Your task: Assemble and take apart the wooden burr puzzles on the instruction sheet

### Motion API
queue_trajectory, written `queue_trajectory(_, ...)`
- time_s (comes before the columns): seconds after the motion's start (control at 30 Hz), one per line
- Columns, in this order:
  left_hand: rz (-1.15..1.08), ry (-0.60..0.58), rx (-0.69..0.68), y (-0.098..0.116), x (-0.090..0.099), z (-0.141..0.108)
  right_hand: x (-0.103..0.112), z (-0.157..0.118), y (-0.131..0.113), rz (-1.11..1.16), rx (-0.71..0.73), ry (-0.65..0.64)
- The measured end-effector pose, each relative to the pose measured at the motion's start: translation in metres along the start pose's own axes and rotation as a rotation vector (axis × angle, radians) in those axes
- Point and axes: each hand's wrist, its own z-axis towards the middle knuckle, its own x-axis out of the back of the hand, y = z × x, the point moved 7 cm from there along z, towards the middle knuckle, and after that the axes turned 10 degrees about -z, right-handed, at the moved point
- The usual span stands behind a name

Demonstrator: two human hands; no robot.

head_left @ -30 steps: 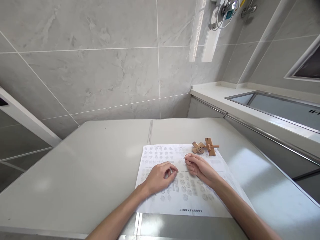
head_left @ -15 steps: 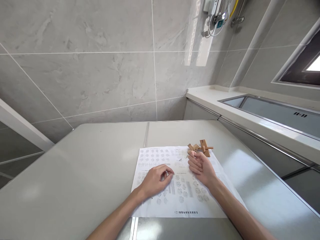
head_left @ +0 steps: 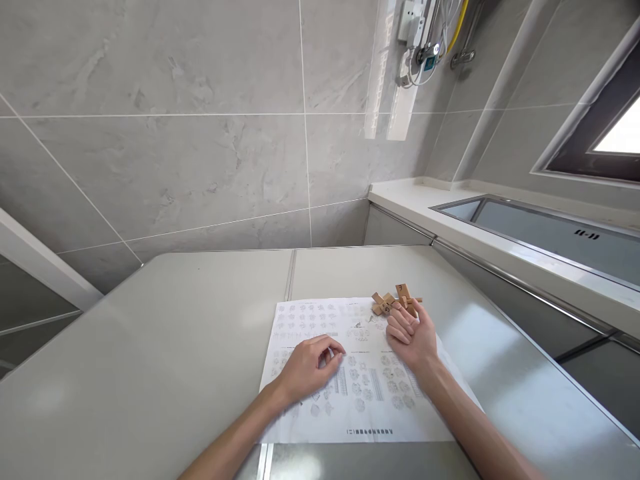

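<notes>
My left hand [head_left: 311,365] rests on the printed sheet [head_left: 340,427], its fingers curled and the thumb tip close against the index finger. Nothing shows in it. Palm turned up, my right hand [head_left: 415,337] lies at the sheet's upper right, thumb apart from the bent fingers. Its fingertips are right beside a small group of wooden puzzle pieces [head_left: 384,303]. One upright notched piece [head_left: 402,291] carries a dark mark. The fingers partly cover the group, so any contact with it is hard to tell. Rows of small drawings fill the sheet.
The sheet lies on a pale grey table [head_left: 150,353] with a seam [head_left: 291,273] down its middle. A tiled wall [head_left: 200,167] rises behind. To the right runs a white counter [head_left: 400,190] with a sink [head_left: 525,227]. Sockets and cables [head_left: 415,40] hang on the wall.
My right hand has moved slightly right and down, its thumb now spread from the fingers, and more of the wooden pieces shows. The left hand stays in place. The view has shifted slightly.
</notes>
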Motion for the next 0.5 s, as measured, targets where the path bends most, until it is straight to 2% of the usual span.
queue_trajectory(0.5,-0.024,0.002,-0.001,-0.002,0.001,-0.002,0.009,0.010,-0.001,-0.207,0.097,0.059)
